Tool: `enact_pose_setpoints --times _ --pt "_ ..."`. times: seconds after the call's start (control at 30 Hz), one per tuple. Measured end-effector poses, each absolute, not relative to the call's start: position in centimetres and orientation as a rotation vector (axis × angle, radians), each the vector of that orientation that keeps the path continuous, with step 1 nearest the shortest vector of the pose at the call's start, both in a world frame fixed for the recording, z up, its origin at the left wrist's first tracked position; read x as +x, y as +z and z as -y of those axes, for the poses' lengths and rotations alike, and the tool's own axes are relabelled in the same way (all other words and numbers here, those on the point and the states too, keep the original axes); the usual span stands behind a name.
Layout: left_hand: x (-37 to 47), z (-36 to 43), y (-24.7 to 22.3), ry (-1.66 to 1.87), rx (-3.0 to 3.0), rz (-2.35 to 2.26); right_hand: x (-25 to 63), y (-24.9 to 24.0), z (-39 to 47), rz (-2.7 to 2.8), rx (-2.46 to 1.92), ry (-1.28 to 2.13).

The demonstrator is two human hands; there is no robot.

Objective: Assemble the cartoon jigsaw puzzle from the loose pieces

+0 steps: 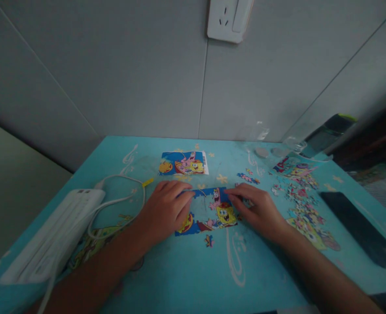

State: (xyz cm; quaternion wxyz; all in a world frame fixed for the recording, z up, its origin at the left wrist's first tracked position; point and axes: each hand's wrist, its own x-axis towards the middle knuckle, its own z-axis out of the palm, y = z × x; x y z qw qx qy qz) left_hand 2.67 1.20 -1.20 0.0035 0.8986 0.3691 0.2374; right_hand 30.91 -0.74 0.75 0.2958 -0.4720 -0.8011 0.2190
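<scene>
Over at the far right of the tabletop [193,279], a clear container [259,132] stands by the wall; its contents can't be made out. A cartoon-printed pack [294,165] sits near a dark bottle [325,133] with a yellow-green end, and a spread of loose puzzle pieces [300,198] lies just in front of the pack; how much is inside it is unclear.

SpongeBob artwork covers the picture card [184,164], which has a barcode-like strip along its right edge. A yellow tag [148,182] hangs on the white cable [114,201]; any print on either is too small to read.

Between the hands, flat on the tabletop just nearer than the card, lies the partly joined puzzle [226,214], tabletop showing through its middle. The left hand [171,207] curls palm-down over its left side, fingers bunched narrowly by the top edge. The right hand [256,205] comes in from the other side, thumb and forefinger close together at the upper right corner. Whether either hand grips a piece, I cannot tell.
</scene>
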Motion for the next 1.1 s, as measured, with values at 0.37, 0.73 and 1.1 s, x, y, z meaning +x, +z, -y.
enact_pose_setpoints --times 0.37,0.73,1.1 --pt "3.0 -1.1 -2.1 0.590 2.764 -1.160 27.8 1.7 3.4 2.504 -0.907 0.956" --pt "3.1 -0.8 -1.8 0.539 2.770 -1.173 27.7 1.4 3.7 2.526 -0.985 0.915" --pt "3.8 -0.1 -1.4 0.594 2.825 -0.966 28.1 2.2 3.9 2.466 -0.920 1.088"
